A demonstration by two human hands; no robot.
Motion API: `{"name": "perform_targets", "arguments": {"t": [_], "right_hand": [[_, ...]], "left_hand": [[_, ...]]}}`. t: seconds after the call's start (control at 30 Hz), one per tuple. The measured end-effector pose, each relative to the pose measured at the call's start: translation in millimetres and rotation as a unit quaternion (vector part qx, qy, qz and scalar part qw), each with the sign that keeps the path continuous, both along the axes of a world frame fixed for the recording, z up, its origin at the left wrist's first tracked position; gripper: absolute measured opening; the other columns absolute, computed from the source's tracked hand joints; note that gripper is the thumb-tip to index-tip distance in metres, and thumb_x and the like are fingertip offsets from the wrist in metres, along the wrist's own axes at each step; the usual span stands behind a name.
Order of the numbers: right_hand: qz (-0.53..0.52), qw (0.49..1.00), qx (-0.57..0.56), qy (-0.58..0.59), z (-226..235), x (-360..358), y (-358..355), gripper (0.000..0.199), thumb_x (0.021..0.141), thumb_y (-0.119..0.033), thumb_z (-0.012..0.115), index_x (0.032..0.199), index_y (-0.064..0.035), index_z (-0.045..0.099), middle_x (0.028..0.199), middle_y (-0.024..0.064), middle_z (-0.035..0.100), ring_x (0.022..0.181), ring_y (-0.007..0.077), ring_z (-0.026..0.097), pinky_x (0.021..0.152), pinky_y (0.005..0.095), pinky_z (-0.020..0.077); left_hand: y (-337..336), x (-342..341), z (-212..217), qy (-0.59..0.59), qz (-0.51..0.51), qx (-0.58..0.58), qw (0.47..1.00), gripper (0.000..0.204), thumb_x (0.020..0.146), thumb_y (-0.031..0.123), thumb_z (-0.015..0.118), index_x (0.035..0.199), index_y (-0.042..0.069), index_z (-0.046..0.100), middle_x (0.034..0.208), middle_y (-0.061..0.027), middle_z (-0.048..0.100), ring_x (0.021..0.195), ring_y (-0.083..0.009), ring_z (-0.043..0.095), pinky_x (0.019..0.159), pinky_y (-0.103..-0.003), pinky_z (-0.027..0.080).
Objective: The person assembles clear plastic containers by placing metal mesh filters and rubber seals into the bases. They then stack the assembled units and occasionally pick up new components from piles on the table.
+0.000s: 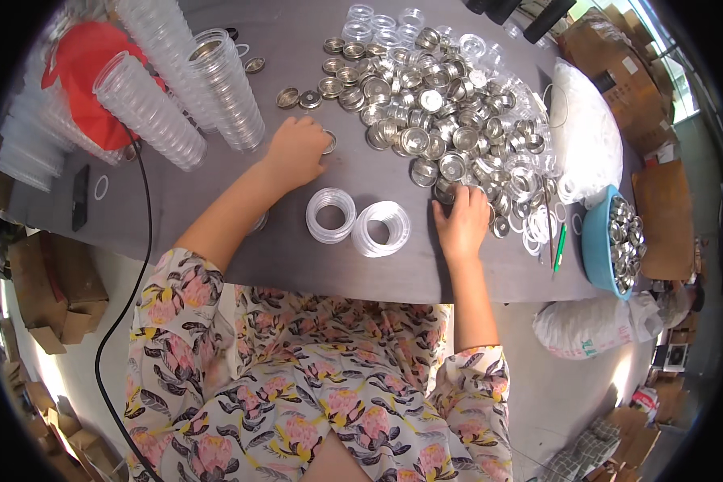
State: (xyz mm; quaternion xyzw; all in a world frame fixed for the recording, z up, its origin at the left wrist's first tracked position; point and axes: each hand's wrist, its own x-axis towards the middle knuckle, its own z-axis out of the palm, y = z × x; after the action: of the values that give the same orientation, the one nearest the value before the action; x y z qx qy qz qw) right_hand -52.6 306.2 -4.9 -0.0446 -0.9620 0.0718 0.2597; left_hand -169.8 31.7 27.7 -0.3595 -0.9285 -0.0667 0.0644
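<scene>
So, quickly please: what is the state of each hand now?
Left hand: curled shut on a small metal ring.
Right hand: fingers on a metal cap; grip cannot be told.

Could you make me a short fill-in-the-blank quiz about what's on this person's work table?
1. The right hand rests at the near edge of a big pile of ____ metal caps.
2. The left hand touches a single small metal ____ on the grey table.
3. Between the hands lie ____ low stacks of clear plastic rings.
4. At the table's right edge a ____ bowl holds more caps.

Missing words: silver; ring; two; blue
</scene>
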Motion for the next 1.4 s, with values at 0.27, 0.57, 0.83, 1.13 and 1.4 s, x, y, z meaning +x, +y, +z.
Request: {"name": "perform_targets", "arguments": {"t": [0.27,0.57,0.83,1.13,1.4], "right_hand": [[0.042,0.999,0.022,-0.004,-22,6,7,0.012,0.074,-0.014,0.066,0.083,-0.0064,0.061,0.079,0.0062,0.055,0.073,0.0252,0.055,0.063,0.0373,0.0428],[0.301,0.933,-0.199,-0.006,71,44,-50,0.014,0.072,-0.006,0.067,0.085,-0.0081,0.063,0.083,0.0045,0.059,0.065,0.0202,0.058,0.054,0.0290,0.0472],[0.307,0.946,-0.058,-0.091,72,49,-58,0.009,0.073,-0.011,0.066,0.081,-0.0064,0.063,0.085,0.0059,0.061,0.071,0.0247,0.060,0.060,0.0348,0.0486],[0.278,0.934,-0.017,-0.222,82,44,-70,0.021,0.077,-0.019,0.063,0.092,-0.0035,0.064,0.099,0.0079,0.063,0.075,0.0271,0.063,0.063,0.0356,0.0511],[0.254,0.942,-0.175,-0.134,52,56,-68,0.019,0.079,-0.015,0.065,0.095,-0.0038,0.065,0.100,0.0110,0.062,0.066,0.0245,0.062,0.058,0.0334,0.0504]], "left_hand": [[10,10,7,0.024,-0.048,0.149,0.987,0.017,0.069,0.012,0.068,0.085,0.012,0.064,0.078,-0.0020,0.059,0.079,-0.0218,0.052,0.073,-0.035,0.037],[-27,104,24,0.005,-0.128,0.127,0.984,0.023,0.074,0.012,0.066,0.097,0.013,0.063,0.094,-0.0032,0.056,0.099,-0.0237,0.051,0.094,-0.047,0.034],[-25,108,22,0.000,-0.127,0.085,0.988,0.029,0.076,0.016,0.065,0.104,0.011,0.059,0.105,-0.0016,0.057,0.119,-0.0233,0.045,0.106,-0.056,0.021],[-18,108,24,-0.047,-0.112,0.020,0.992,0.022,0.076,0.016,0.065,0.096,0.010,0.059,0.102,-0.0020,0.057,0.124,-0.0232,0.042,0.108,-0.059,0.016],[-21,111,5,-0.073,-0.073,0.177,0.979,0.013,0.077,0.014,0.065,0.090,0.012,0.064,0.096,-0.0005,0.060,0.121,-0.0234,0.044,0.108,-0.056,0.017]]}}
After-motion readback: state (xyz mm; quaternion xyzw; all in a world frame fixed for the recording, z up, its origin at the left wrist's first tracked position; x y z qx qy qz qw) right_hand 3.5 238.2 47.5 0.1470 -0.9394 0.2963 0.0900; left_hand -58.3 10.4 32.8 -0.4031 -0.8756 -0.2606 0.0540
